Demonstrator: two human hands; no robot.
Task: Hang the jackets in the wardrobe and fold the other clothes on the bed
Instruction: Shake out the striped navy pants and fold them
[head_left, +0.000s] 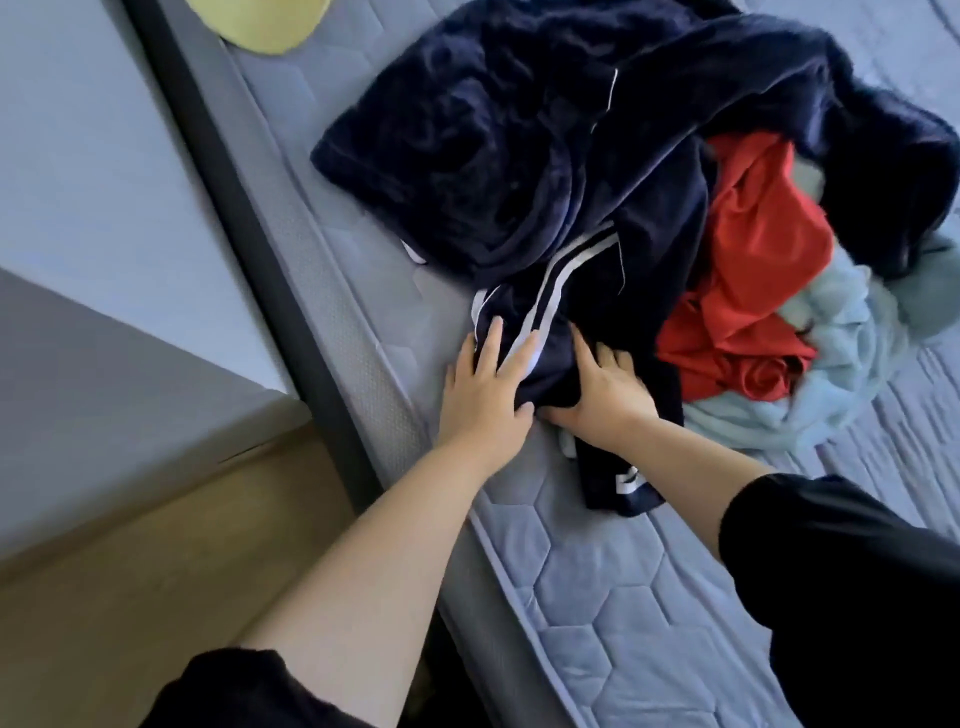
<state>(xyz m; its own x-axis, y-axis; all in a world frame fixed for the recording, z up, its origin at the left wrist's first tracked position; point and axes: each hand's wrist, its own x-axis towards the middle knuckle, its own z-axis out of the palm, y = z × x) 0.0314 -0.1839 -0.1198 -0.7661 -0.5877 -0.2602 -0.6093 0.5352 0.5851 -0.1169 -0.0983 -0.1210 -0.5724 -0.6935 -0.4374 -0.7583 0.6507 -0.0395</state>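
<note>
A pile of clothes lies on the grey quilted mattress (597, 597). At its near edge is a navy garment with white stripes (561, 291). My left hand (483, 384) lies on its striped part with fingers spread, the thumb curled under the fabric. My right hand (608, 384) grips the same garment's bunched lower part. Behind it spreads a large dark navy fleece garment (519, 140). To the right lie a red garment (753, 270) and a pale blue fleece (831, 374), partly under the navy one.
A yellow-green cushion (260, 21) sits at the mattress's far corner. The dark bed frame edge (249, 234) runs along the left side. A grey wall or cabinet (104, 208) stands left of the bed, above wooden floor (156, 545).
</note>
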